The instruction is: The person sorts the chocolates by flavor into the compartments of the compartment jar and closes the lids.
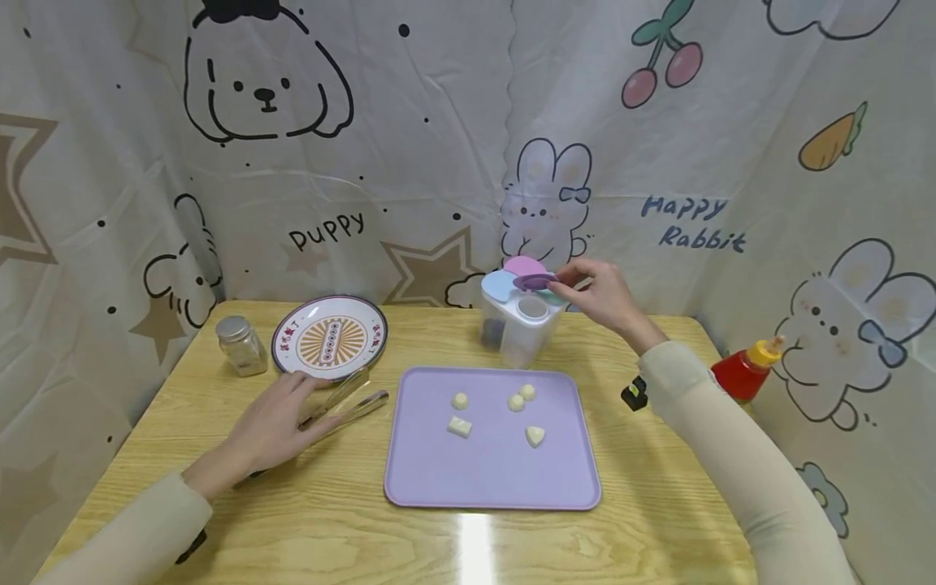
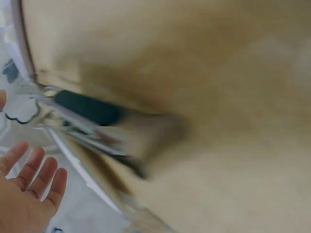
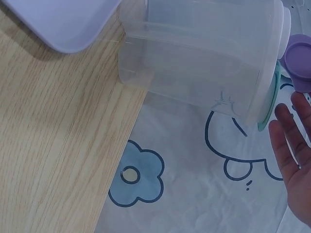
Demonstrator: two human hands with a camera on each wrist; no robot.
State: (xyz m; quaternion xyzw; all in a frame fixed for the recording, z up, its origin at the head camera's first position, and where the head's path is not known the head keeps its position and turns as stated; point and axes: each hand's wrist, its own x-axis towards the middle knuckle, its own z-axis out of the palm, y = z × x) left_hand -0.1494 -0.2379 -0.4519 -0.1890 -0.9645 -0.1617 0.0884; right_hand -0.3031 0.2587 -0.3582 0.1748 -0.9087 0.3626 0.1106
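My right hand [image 1: 601, 299] pinches the edge of a purple lid [image 1: 534, 282] above a clear plastic container [image 1: 528, 333]. The lid is tilted up, baring one round opening; blue [image 1: 500, 286] and pink [image 1: 523, 266] lids lie flat beside it. In the right wrist view several fingers [image 3: 283, 126] of that hand stretch out near the green lid [image 3: 268, 99]. My left hand [image 1: 274, 422] is over metal tongs [image 1: 363, 409], its fingers loose. The left wrist view shows the hand's fingers spread apart from the tongs' dark green grip [image 2: 90, 108], which is blurred.
A purple tray [image 1: 490, 479] with several small pale pieces lies in the middle of the wooden table [image 1: 329, 520]. Behind the left hand are a patterned plate [image 1: 296, 345] and a glass jar [image 1: 244, 349]. A red squeeze bottle [image 1: 740, 375] stands at the right edge.
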